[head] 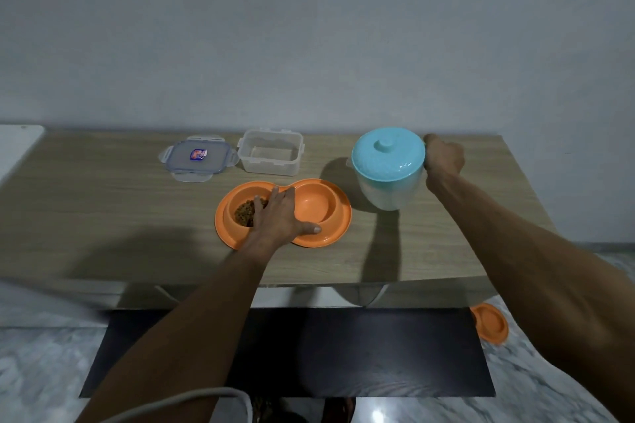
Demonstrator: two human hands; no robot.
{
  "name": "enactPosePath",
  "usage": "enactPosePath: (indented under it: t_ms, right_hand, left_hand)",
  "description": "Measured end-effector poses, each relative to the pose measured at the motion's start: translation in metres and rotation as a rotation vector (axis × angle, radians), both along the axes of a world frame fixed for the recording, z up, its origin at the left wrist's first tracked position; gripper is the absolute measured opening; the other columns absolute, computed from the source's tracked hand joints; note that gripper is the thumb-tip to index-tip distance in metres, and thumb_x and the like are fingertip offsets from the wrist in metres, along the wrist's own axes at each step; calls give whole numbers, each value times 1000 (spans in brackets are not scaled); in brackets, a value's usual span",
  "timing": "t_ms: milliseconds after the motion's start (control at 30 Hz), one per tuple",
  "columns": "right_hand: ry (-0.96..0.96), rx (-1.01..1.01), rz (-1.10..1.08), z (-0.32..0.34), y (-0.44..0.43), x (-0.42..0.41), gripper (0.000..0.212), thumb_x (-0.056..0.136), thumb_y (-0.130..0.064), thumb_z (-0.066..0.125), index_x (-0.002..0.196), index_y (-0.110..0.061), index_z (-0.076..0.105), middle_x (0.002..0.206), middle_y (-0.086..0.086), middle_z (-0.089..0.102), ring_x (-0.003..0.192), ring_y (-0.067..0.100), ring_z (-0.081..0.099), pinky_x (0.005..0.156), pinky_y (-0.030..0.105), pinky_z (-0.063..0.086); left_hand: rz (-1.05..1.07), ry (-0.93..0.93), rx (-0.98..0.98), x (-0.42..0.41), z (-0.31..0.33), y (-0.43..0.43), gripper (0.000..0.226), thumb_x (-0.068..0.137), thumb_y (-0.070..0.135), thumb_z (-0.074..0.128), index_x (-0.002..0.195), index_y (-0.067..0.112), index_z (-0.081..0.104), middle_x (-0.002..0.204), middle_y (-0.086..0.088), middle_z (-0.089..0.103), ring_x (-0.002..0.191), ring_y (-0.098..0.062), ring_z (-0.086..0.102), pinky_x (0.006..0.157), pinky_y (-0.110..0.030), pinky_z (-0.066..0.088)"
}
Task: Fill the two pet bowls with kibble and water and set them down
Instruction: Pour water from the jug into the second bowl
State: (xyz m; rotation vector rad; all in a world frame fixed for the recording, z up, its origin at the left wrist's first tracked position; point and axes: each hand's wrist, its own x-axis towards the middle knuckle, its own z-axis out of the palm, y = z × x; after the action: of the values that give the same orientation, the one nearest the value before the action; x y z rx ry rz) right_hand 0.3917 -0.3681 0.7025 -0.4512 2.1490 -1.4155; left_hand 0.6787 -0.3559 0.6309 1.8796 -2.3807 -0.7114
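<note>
Your left hand (275, 216) is lying flat and relaxed across the middle of the orange double bowl (330, 206). Its fingers are reaching straight over the divider and its thumb is resting on the near rim of the right cup. Your right hand (443, 156) is grasping the jug (388, 189) at its right side, at 2 o'clock from the bowl, with the turquoise lid (386, 154) sitting on top. Kibble (245, 211) is sitting in the left cup, partly under your fingers. At 12 o'clock a clear container (271, 156) is standing open on the table (103, 216), its snap lid (197, 158) lying at 10 o'clock. An orange dish (489, 321) is lying on the floor at 4 o'clock.
</note>
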Motion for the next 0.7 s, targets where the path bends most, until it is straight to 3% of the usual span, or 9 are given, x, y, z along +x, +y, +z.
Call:
enactPosePath:
  t_ms: [233, 700]
  right_hand:
    - [197, 17, 99, 16, -4, 19, 40, 86, -22, 55, 50, -10, 41, 53, 1, 43, 57, 23, 42, 67, 33, 40]
    - [381, 50, 207, 21, -6, 35, 42, 83, -22, 53, 45, -9, 43, 47, 3, 42, 57, 26, 42, 67, 34, 43]
  left_hand:
    - [11, 11, 8, 0, 0, 2, 113, 71, 64, 73, 155, 15, 17, 161, -7, 25, 153, -26, 5, 119, -58, -2]
    - [13, 21, -1, 1, -1, 2, 111, 71, 64, 73, 155, 15, 20, 161, -8, 26, 153, -25, 6, 119, -58, -3]
